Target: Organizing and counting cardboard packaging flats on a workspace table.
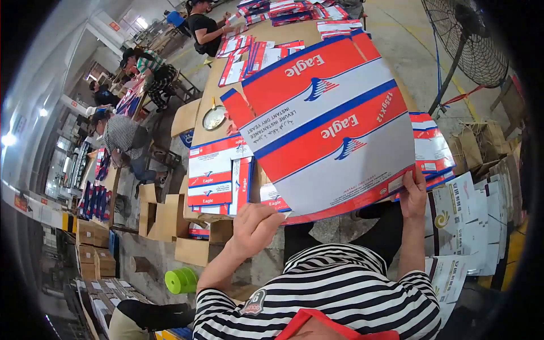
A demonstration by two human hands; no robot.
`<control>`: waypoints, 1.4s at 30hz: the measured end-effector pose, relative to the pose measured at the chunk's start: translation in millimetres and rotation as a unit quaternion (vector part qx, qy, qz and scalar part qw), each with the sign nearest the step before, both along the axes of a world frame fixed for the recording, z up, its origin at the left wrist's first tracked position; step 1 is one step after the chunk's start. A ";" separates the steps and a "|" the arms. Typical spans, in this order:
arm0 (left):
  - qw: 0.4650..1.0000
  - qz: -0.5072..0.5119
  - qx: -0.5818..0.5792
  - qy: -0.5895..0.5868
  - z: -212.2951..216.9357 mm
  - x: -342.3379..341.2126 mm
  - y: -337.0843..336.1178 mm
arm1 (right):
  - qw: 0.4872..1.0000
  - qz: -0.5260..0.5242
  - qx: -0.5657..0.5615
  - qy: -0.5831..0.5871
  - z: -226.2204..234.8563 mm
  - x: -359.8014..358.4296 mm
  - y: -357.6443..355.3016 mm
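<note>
A large flat printed carton sheet [368, 153] in red, white and blue is held up in front of me, tilted, over the near end of the table. My right hand [413, 195] grips its lower right edge, the thumb on the printed face. At the lower left corner, my left hand [254, 228] is closed, its fingertips pinching the sheet's edge. Flat cartons [211, 173] of the same print lie stacked on the table to the left, partly covered by the sheet. Another stack [432, 144] shows past its right edge. Part of a co-worker's hand [231, 126] shows beyond its left edge.
A round, yellow-handled object [214, 117] lies on the table [207, 85]. More carton stacks [263, 55] cover its far end. Open brown boxes [170, 218] and a green stool [181, 280] stand left. A large fan [467, 42] and white cartons [453, 218] are right. Several people work leftward.
</note>
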State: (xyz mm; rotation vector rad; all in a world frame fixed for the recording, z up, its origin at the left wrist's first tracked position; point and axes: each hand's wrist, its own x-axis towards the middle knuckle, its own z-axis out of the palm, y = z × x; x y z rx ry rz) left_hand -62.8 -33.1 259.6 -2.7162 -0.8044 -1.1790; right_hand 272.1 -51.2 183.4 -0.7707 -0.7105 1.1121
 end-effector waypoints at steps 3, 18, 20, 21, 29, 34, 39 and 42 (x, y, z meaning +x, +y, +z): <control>1.000 0.002 -0.021 0.001 2.1 0.7 -1.4 | 1.000 -0.014 0.001 0.002 -1.8 -0.4 0.0; 0.998 0.013 -0.055 -0.008 0.8 -0.2 -2.3 | 0.998 0.004 0.054 -0.040 10.1 -2.0 -8.5; 0.998 0.015 -0.052 -0.008 0.3 0.3 -1.0 | 0.996 0.010 0.075 -0.056 8.5 -0.3 -9.2; 0.999 0.014 -0.051 -0.007 0.4 0.5 -0.3 | 0.995 0.011 0.076 -0.056 6.6 -0.5 -9.5; 0.999 0.017 -0.042 0.012 0.4 -0.5 0.7 | 0.996 -0.023 0.062 -0.063 -13.3 5.3 -6.5; 0.997 0.021 -0.073 -0.012 -1.0 2.8 6.8 | 0.997 -0.006 0.047 -0.055 -7.0 -0.7 -4.9; 0.995 0.024 -0.095 -0.013 -5.2 -1.0 11.9 | 0.998 -0.015 0.023 -0.049 -6.0 -8.6 -3.2; 0.995 0.027 -0.094 -0.003 -10.0 -2.0 13.2 | 1.000 0.000 0.012 -0.029 2.9 -10.4 -3.0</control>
